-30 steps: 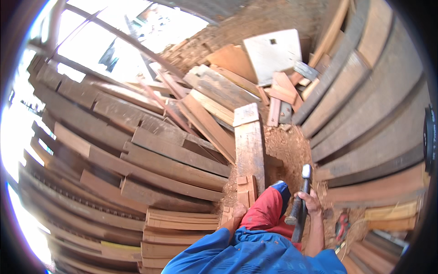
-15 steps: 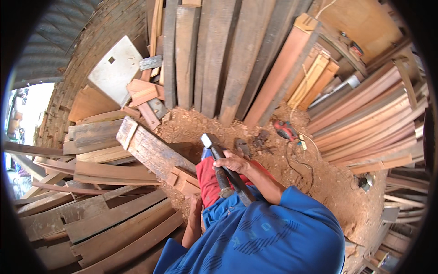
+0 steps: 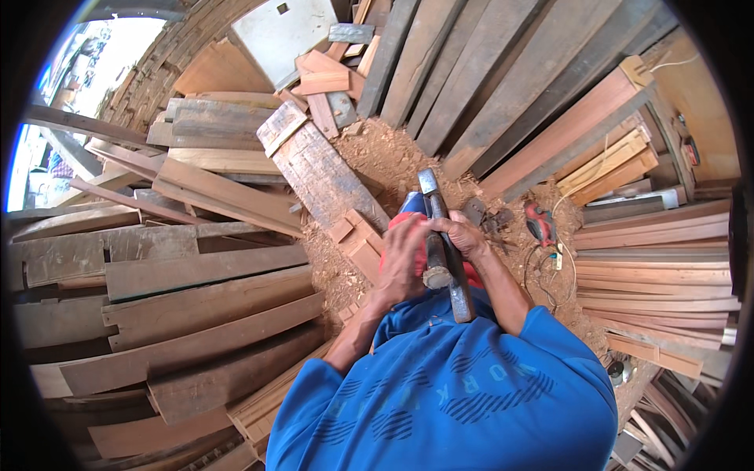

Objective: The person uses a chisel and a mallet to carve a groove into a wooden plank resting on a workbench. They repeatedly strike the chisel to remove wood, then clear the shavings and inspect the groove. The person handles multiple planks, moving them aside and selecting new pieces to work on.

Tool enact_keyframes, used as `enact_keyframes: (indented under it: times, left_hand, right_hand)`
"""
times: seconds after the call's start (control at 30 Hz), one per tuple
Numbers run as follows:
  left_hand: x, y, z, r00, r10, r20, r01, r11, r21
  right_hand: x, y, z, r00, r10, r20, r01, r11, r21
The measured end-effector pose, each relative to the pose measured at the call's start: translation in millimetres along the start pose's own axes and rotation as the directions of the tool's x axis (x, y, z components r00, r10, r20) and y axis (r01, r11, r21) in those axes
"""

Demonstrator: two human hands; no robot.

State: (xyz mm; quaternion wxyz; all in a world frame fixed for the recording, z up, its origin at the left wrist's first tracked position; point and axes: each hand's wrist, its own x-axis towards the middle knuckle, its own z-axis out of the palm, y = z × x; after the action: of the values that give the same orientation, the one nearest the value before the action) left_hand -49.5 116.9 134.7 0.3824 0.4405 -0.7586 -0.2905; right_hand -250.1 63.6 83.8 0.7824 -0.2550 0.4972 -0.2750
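Note:
My right hand (image 3: 463,237) is closed round a long dark metal bar (image 3: 453,271) with a bright squared far end, held over my lap. Beside the bar lies a thick round handle (image 3: 436,263) with a worn, blunt end toward me; whether the two are joined is hidden. My left hand (image 3: 404,255) is at the left side of that handle, slightly blurred, its fingers loosely stretched out. I cannot tell if it touches the handle. Just left of my knees, small wooden blocks (image 3: 365,255) rest on the near end of a worn, stained plank (image 3: 322,173).
A red power tool (image 3: 539,223) with a cord lies on the shavings-covered ground (image 3: 377,149) at right. Stacked boards (image 3: 212,271) fill the left side. Large beams (image 3: 503,71) lean ahead, and more planks (image 3: 656,267) are piled right. A white panel (image 3: 287,35) stands at the far left.
My left hand has come up from beside the wooden blocks to the round handle. My right hand still holds the bar. The view has shifted, so the scene sits differently in the picture.

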Motion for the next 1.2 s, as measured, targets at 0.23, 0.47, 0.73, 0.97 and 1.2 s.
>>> enact_keyframes:
  times: [0.23, 0.47, 0.73, 0.97, 1.2]
  left_hand:
    - [79.5, -17.5, 1.2, 0.985, 0.131, 0.112, -0.07, 0.897, -0.437]
    - [134.9, -95.1, -14.3, 0.917, -0.381, 0.123, 0.4, 0.875, -0.272]
    - [134.1, -117.7, 8.8, 0.867, -0.396, 0.301, 0.461, 0.867, -0.189]
    - [115.7, -143.5, 22.8, 0.906, -0.35, 0.239, 0.387, 0.912, -0.133]
    - [113.0, -147.6, 26.7, 0.87, -0.429, 0.244, 0.472, 0.868, -0.158]
  right_hand:
    - [36.0, 8.3, -33.0, 0.913, -0.339, 0.228, 0.376, 0.915, -0.145]
    - [-30.1, -99.1, -9.8, 0.802, -0.597, -0.024, 0.536, 0.735, -0.415]
    - [-28.0, -124.8, -26.1, 0.774, -0.621, -0.123, 0.562, 0.763, -0.318]
    - [-24.2, -115.2, -36.8, 0.756, -0.618, -0.217, 0.557, 0.781, -0.284]
    - [-24.2, -117.3, -38.6, 0.75, -0.609, -0.257, 0.537, 0.788, -0.301]
